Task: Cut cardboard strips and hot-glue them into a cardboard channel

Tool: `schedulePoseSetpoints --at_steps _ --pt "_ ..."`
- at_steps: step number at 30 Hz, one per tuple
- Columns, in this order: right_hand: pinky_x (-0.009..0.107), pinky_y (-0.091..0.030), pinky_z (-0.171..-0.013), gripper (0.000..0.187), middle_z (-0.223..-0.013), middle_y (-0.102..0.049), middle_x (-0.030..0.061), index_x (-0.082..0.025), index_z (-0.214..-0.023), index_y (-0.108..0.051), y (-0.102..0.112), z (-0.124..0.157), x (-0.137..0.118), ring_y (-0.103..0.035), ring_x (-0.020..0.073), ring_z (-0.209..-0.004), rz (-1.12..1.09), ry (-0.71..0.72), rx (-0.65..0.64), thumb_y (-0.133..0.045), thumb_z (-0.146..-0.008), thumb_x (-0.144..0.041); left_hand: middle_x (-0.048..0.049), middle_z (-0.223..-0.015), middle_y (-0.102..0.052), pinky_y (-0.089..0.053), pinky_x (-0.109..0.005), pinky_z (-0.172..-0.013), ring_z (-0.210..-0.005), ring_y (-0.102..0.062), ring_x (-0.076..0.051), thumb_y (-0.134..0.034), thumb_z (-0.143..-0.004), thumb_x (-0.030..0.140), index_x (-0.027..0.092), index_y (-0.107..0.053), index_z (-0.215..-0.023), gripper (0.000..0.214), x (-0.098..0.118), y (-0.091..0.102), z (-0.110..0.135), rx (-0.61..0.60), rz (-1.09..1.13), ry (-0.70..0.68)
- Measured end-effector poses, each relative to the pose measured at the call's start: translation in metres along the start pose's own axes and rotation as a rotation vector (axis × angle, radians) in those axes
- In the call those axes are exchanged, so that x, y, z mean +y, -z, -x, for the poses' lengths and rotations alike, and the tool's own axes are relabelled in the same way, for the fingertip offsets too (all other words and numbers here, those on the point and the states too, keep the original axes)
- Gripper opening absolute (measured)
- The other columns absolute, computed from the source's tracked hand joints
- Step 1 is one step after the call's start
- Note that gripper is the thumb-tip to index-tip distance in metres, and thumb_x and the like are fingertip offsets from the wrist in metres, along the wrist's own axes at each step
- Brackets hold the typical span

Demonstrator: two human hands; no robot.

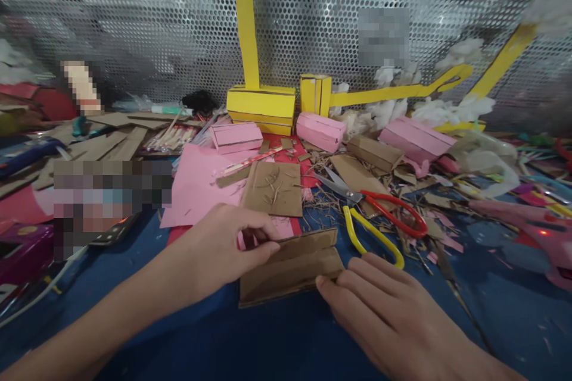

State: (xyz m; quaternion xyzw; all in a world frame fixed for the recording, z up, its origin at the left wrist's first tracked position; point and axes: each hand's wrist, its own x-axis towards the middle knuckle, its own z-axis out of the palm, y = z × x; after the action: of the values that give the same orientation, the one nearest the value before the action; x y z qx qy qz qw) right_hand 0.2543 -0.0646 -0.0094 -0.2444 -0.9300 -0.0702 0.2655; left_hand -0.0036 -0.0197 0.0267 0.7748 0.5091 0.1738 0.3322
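A folded piece of brown cardboard (290,268) lies on the blue table (286,339) in front of me. My left hand (218,247) pinches its upper left edge between thumb and fingers. My right hand (379,309) rests at its right end, fingers together and pressed against the lower right corner. Red and yellow handled scissors (375,220) lie just beyond my right hand. A flat cardboard square (274,189) sits on pink paper (196,184) behind the folded piece.
Pink boxes (236,136) and yellow cardboard blocks (261,106) stand at the back before a perforated metal wall. Cardboard scraps and shreds litter the middle. A pink glue gun (536,229) lies at the right. Cardboard strips and sticks lie at the left.
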Motion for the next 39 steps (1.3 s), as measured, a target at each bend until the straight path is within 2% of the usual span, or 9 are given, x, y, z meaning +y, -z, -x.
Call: schedulePoseSetpoints --at_steps 15,32,39 --pt "0.035 -0.037 -0.069 0.025 -0.075 -0.064 0.0021 -0.011 -0.104 -0.067 -0.0021 0.0024 0.0016 -0.053 0.0175 -0.07 -0.017 -0.009 -0.013 -0.042 -0.106 -0.009 0.0055 -0.075 -0.075 -0.047 -0.02 -0.062 -0.067 -0.065 -0.012 -0.068 -0.088 0.022 0.026 -0.081 -0.09 0.013 -0.0012 -0.0018 0.0015 0.038 0.031 -0.045" --pt "0.035 -0.037 -0.066 0.024 -0.073 -0.062 0.0019 -0.01 -0.102 -0.067 -0.0019 0.0027 0.0012 -0.05 0.0171 -0.067 -0.026 0.0 -0.021 -0.044 -0.105 -0.007 0.0055 -0.076 -0.074 -0.045 -0.02 -0.063 -0.069 -0.064 -0.012 -0.066 -0.091 0.023 0.024 -0.079 -0.088 0.013 0.0025 -0.0004 0.0007 -0.003 0.038 -0.032" --pt "0.034 -0.038 -0.069 0.025 -0.074 -0.064 0.0018 -0.011 -0.102 -0.067 -0.003 0.0009 0.0014 -0.053 0.0171 -0.069 -0.022 -0.009 -0.018 -0.043 -0.105 -0.008 0.005 -0.075 -0.074 -0.045 -0.021 -0.061 -0.067 -0.063 -0.012 -0.066 -0.091 0.025 0.023 -0.079 -0.088 0.013 0.0002 -0.0021 0.0013 -0.024 0.021 -0.003"
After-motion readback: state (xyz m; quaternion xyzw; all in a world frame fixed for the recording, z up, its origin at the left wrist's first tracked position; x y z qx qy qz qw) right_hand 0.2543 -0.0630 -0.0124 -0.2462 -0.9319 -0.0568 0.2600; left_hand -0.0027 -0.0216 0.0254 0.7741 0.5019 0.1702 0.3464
